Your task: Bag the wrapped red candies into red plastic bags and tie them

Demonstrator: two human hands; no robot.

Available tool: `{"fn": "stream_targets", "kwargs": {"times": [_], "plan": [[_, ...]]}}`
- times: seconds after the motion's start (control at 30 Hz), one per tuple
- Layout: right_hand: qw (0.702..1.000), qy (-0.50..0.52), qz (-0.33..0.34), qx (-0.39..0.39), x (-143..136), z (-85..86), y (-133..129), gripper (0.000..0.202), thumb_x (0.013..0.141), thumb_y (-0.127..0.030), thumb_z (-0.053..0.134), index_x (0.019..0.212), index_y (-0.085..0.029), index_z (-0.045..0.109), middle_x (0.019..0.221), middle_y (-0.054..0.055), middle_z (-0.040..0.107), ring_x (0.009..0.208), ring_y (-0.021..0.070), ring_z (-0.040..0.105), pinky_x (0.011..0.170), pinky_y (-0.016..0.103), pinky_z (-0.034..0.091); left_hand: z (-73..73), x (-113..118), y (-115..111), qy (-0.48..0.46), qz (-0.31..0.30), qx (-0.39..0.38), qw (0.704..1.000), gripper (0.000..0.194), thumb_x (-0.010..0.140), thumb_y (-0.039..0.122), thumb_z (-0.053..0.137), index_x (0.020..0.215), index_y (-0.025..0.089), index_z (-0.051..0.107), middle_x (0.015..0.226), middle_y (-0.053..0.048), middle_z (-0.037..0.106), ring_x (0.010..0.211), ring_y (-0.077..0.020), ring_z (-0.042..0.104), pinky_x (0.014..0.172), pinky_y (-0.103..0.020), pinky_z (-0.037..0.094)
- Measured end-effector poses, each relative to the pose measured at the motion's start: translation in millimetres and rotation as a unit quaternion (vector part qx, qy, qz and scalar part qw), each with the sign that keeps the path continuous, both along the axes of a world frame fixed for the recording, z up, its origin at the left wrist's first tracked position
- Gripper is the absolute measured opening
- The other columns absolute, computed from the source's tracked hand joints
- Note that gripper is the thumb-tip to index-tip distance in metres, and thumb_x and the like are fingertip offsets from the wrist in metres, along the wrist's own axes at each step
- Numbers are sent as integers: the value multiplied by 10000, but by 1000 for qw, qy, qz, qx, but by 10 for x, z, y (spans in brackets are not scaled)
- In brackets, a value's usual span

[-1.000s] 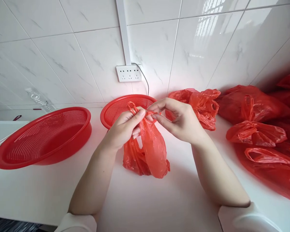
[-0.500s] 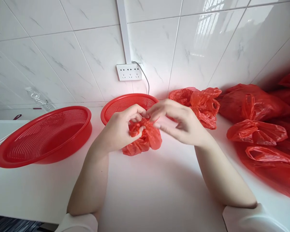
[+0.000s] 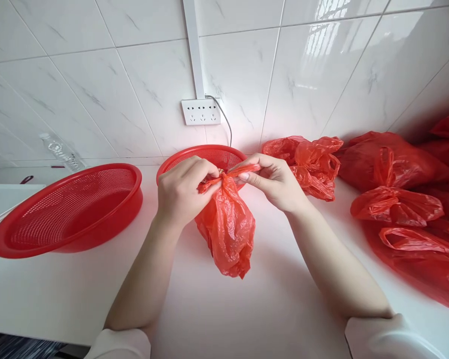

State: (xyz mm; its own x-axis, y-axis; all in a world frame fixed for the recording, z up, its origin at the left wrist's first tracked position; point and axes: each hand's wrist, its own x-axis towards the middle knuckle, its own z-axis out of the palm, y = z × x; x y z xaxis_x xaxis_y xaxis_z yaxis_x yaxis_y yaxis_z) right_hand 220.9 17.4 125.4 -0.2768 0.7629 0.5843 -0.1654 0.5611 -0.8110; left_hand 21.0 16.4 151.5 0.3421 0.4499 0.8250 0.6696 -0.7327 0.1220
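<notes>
A red plastic bag point(image 3: 230, 229) hangs from both hands over the white table, gathered tight at its top. Pinched in my left hand point(image 3: 187, 187) is one twisted end of the bag; its fingertips are partly hidden. My right hand point(image 3: 271, 179) grips the other end between thumb and fingers, drawing it out to the right. The bag's body bulges below the gathered neck, and what it contains cannot be made out. Just behind the hands stands a red round basket point(image 3: 183, 153), partly covered by them, with something small and brownish showing near its middle.
A larger red perforated basket point(image 3: 130, 192) stands at the left. A clear plastic bottle point(image 3: 62, 153) and a white tray point(image 3: 13, 192) lie behind it. Crumpled red bags point(image 3: 314, 159) and several filled red bags point(image 3: 392, 157) crowd the right. A socket panel point(image 3: 201, 112) is on the tiled wall.
The bag, bunched up between the fingers before, now hangs longer and lower. My right hand has closed on one end, its fingers having been looser; both hands have shifted slightly.
</notes>
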Motion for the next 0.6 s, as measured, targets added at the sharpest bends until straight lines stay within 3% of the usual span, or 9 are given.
{"fn": "stream_targets", "kwargs": {"times": [0.2, 0.3, 0.4, 0.5, 0.6], "plan": [[998, -18, 52, -25, 137, 57, 14, 207, 878, -353, 582, 755, -189, 608, 1169, 55, 650, 1043, 210, 620, 919, 395, 492, 113, -75, 7, -20, -55, -127, 990, 64, 751, 219, 677, 715, 267, 698, 752, 17, 697, 762, -180, 624, 733, -331, 498], [995, -91, -20, -25, 256, 91, 13, 394, 932, -457, 467, 677, -190, 603, 1017, 48, 681, 973, 209, 630, 904, 388, 484, 165, -185, 8, -51, -83, -177, 979, 85, 758, 241, 681, 779, 303, 736, 804, 24, 720, 790, -181, 648, 755, -326, 505], [982, -144, -120, -1, 367, 116, 20, 551, 933, -593, 375, 608, -201, 585, 824, 46, 671, 945, 217, 638, 915, 390, 477, 166, -269, 48, -81, -73, -199, 974, 153, 753, 177, 634, 790, 290, 730, 792, 21, 710, 779, -176, 652, 761, -318, 504], [972, -167, -165, 32, 502, 119, 62, 624, 908, -665, 328, 562, -210, 577, 750, 45, 658, 943, 224, 645, 885, 390, 501, 138, -271, 116, -85, -27, -164, 982, 195, 687, 107, 595, 776, 251, 693, 751, 22, 666, 749, -166, 623, 786, -323, 511], [962, -163, -213, 58, 691, 112, 106, 609, 893, -676, 357, 554, -225, 586, 675, 22, 644, 840, 203, 663, 828, 374, 521, 133, -236, 157, -75, -15, -142, 987, 295, 626, 70, 572, 856, 233, 658, 869, 1, 655, 842, -187, 612, 795, -335, 523]]}}
